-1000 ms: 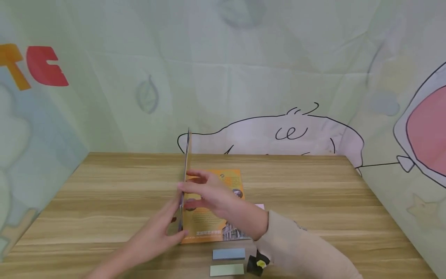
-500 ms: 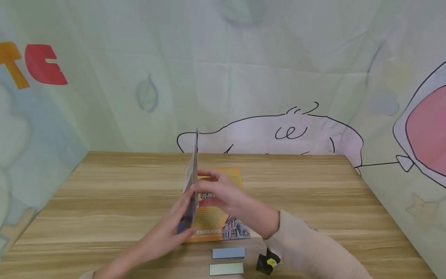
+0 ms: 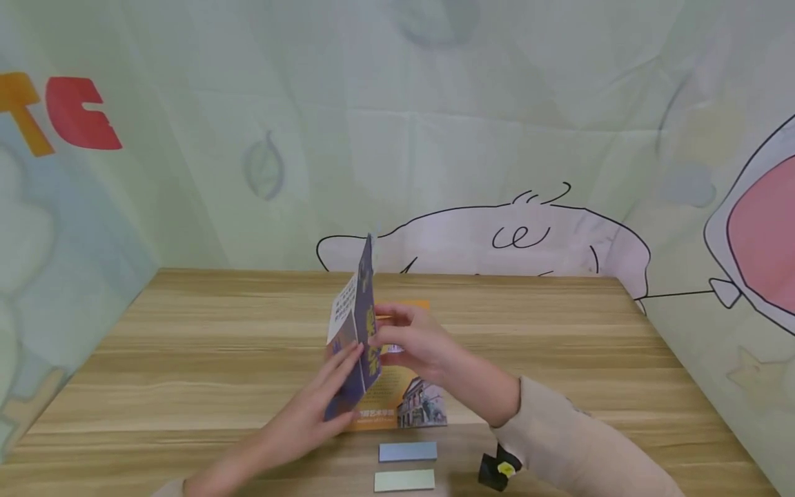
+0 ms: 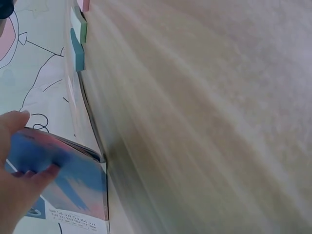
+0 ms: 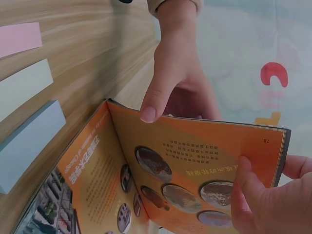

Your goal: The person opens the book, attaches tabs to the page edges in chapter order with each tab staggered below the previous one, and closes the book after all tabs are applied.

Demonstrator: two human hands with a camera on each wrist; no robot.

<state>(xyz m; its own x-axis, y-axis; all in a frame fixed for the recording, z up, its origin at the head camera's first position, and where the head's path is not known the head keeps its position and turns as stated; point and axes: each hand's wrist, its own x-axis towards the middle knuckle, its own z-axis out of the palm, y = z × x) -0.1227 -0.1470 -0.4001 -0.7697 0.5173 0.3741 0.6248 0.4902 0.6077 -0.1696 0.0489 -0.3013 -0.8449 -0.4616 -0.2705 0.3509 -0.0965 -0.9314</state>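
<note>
A thin illustrated book point(image 3: 348, 331) stands partly raised between both hands, its upright part leaning right. Its raised faces are blue-purple with a white text block and yellow lettering, and an orange page point(image 3: 397, 407) lies flat below. My left hand point(image 3: 304, 421) holds the near lower part, its thumb at the near edge and fingers along the outside. In the left wrist view, that hand point(image 4: 19, 195) lies against the blue-and-pink side. My right hand point(image 3: 428, 352) is at the right face. In the right wrist view, it point(image 5: 278, 204) pinches the edge of an orange page marked 28.
A blue block point(image 3: 407, 452) and a pale green block point(image 3: 404, 480) lie on the wooden table point(image 3: 205, 331) in front of the book. The right wrist view adds a pink block point(image 5: 19, 40). A black device with a yellow mark point(image 3: 499, 469) shows beside the right sleeve. A printed cloth backdrop point(image 3: 323, 138) surrounds the table.
The raised part has swung right, and both hands have shifted right with it. Its left-facing side has come into view, and the right face seen has gone from orange to purple.
</note>
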